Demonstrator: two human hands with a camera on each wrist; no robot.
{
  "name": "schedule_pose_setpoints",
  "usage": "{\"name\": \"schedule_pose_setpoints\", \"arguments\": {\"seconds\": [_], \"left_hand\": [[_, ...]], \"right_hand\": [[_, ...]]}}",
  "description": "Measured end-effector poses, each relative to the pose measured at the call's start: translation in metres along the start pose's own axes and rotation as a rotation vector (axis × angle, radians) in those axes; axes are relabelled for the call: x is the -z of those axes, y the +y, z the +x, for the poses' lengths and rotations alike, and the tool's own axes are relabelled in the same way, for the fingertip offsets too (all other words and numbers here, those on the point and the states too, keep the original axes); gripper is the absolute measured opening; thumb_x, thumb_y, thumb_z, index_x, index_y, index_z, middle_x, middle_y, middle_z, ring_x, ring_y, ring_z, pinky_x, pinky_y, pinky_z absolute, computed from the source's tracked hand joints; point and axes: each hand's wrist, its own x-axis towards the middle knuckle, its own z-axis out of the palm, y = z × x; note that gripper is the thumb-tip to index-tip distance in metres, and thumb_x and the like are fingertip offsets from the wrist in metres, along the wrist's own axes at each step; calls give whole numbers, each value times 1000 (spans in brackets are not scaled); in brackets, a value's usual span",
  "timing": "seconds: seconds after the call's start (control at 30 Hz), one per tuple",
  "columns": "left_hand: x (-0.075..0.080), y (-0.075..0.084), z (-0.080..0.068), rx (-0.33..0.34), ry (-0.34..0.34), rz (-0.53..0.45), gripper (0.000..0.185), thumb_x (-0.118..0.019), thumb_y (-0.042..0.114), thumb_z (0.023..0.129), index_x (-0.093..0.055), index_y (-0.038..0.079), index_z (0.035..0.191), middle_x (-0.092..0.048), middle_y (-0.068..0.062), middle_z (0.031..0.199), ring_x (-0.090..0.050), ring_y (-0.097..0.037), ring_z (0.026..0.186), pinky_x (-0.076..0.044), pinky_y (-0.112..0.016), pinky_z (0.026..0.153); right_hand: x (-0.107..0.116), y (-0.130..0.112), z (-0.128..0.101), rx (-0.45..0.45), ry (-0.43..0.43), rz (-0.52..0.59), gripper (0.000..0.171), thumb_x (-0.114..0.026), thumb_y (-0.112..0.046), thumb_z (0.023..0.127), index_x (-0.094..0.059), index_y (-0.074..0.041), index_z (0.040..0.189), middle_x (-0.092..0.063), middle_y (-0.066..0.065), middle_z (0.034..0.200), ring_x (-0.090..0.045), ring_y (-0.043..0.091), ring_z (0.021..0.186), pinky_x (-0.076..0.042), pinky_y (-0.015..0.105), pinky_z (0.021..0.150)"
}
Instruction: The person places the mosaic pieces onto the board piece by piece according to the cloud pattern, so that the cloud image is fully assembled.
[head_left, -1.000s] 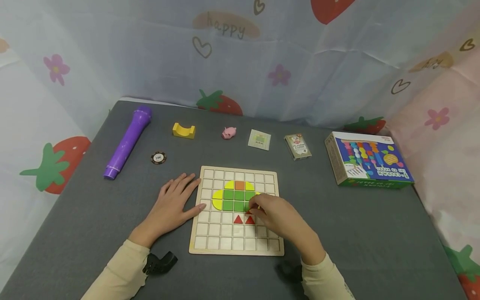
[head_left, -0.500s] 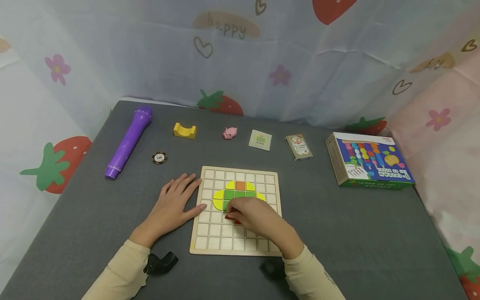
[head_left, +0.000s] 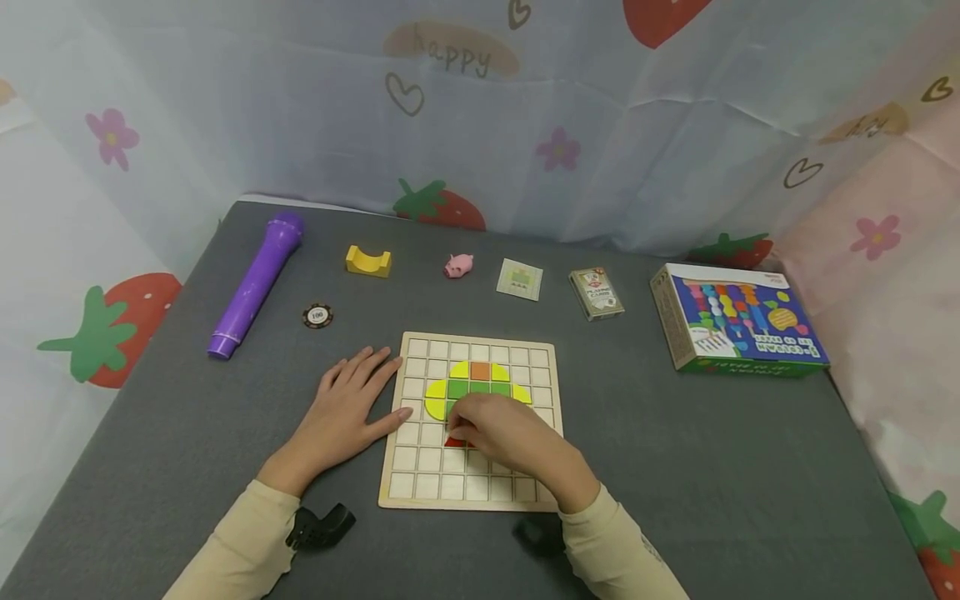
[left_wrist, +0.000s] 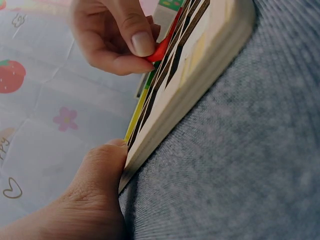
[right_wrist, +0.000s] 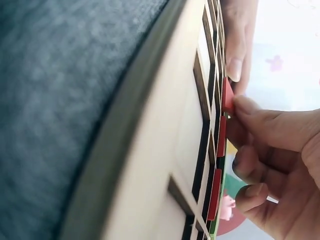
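A wooden grid board point(head_left: 465, 492) lies on the grey table, bearing green squares point(head_left: 480, 388), yellow rounded tiles point(head_left: 435, 400) and an orange square point(head_left: 481, 372). My right hand point(head_left: 506, 427) reaches over it, thumb and finger pinching a red triangle tile point(right_wrist: 227, 96) at a lower-left cell. That tile stands tilted against the board in the right wrist view. Two more red tiles point(right_wrist: 214, 195) lie in line beside it; the hand covers them in the head view. My left hand point(head_left: 341, 417) rests spread on the table, its thumb and a fingertip touching the board's left edge.
Behind the board are a purple microphone point(head_left: 257, 283), a poker chip point(head_left: 317, 316), a yellow block point(head_left: 368, 262), a pink pig point(head_left: 458, 266), a pattern card point(head_left: 519, 279), a playing-card box point(head_left: 596, 293) and a blue toy box point(head_left: 738, 319).
My right hand has moved left across the board with the red triangle tile, then slightly lower to the left end of the red row. The left hand stays put.
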Motion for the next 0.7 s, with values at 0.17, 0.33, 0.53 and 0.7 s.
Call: {"name": "schedule_pose_setpoints", "arguments": {"seconds": [0.17,0.33,0.53,0.7], "left_hand": [[0,0,0,1,-1,2,74,-57,56,90,-36,16,149,-32,-11,154,-21,-32,144,-17,-58,111],[1,0,-1,6,-2,-1,74,-57,55,90,-36,16,149,-32,-11,154,-21,-32,144,-17,-58,111],[2,1,0,5,-1,0,74,-57,55,90,-36,16,149,-32,-11,154,-21,-32,144,-17,-58,111],[4,1,0,-6,8,-6,74,-58,54,90,-36,16,149,-32,-11,153,-21,-32,144,-17,-58,111]], "right_hand": [[-1,0,1,3,-4,-33,8,-63,-24,94,-70,-20,97,-64,-10,92,-58,3,82,-50,20,75],[-1,0,1,20,7,-39,7,-65,-24,93,-70,-20,96,-64,-10,92,-57,3,80,-50,20,74],[-2,0,-1,50,22,-38,8,-67,-26,91,-69,-20,96,-62,-10,91,-56,3,78,-49,19,73],[2,-2,-1,21,-5,-33,11,-65,-25,92,-68,-19,100,-63,-9,93,-56,3,79,-50,20,74]]}}
